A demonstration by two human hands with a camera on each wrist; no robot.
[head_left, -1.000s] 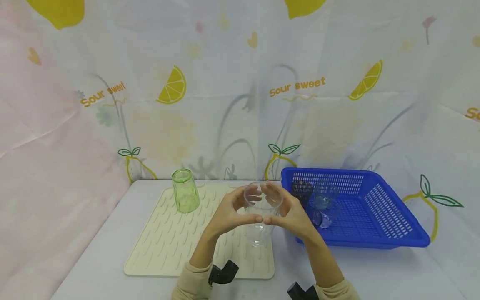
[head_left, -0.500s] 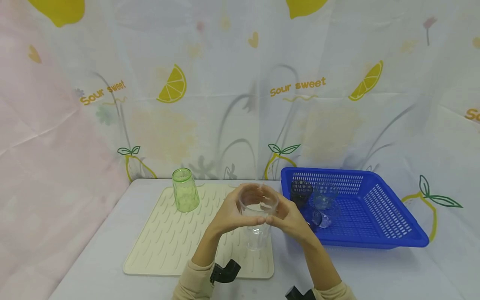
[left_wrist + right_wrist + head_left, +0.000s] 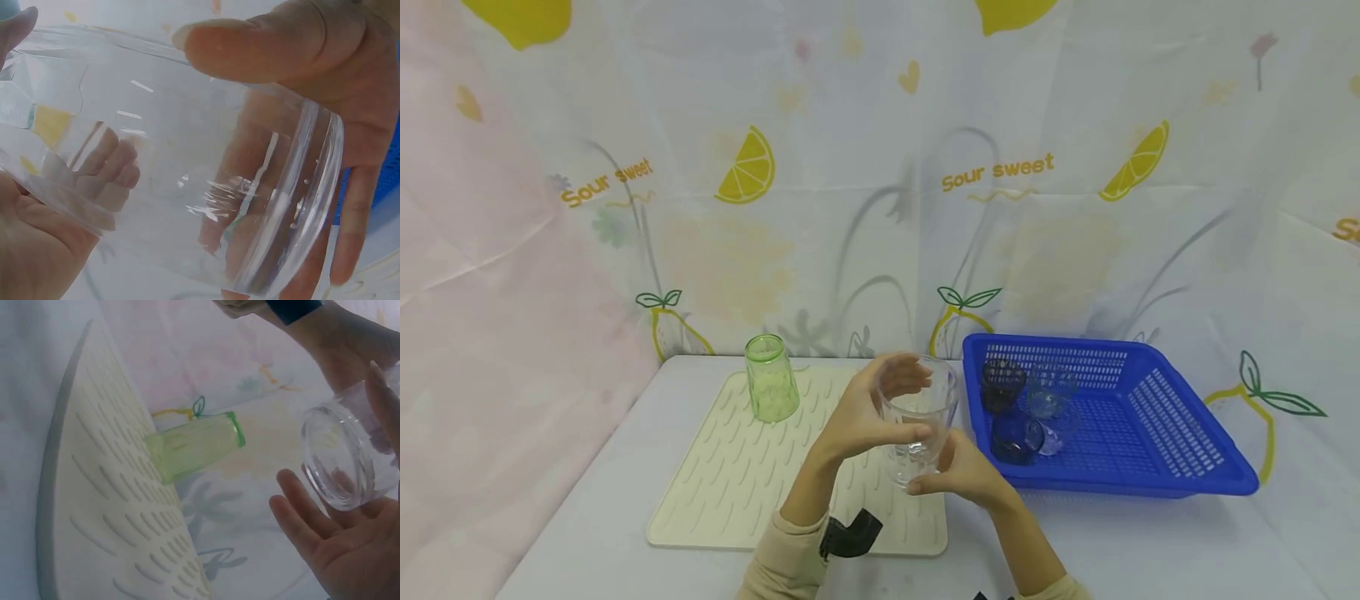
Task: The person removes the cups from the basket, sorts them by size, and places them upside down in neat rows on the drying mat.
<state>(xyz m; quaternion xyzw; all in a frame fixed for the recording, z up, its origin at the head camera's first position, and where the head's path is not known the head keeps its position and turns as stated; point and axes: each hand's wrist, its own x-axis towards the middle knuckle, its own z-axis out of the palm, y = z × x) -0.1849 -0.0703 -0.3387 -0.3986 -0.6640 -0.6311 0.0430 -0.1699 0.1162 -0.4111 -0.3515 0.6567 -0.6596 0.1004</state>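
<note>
A clear drinking glass (image 3: 934, 402) is held up over the right part of the cream drying mat (image 3: 737, 500), its wide rim uppermost and leaning slightly. Around its upper part my left hand (image 3: 861, 421) curls, thumb in front and fingers showing through the glass behind. My right hand (image 3: 968, 473) holds the lower part near the thick base; in the left wrist view its thumb (image 3: 237, 50) presses the wall. The right wrist view shows the glass's base (image 3: 334, 459) between that hand's thumb and fingers. Upside down on the mat's far left stands a green glass (image 3: 772, 383).
To the right sits a blue plastic basket (image 3: 1112, 477). Inside, at its left end, are a black glass (image 3: 1002, 385), a dark blue glass (image 3: 1015, 439) and clear glassware (image 3: 1051, 393). A patterned curtain (image 3: 850, 208) hangs behind the white table (image 3: 595, 508).
My right hand has slid down from the glass's upper part to its lower part. My left hand keeps its hold up there, and the glass has risen a little and tipped.
</note>
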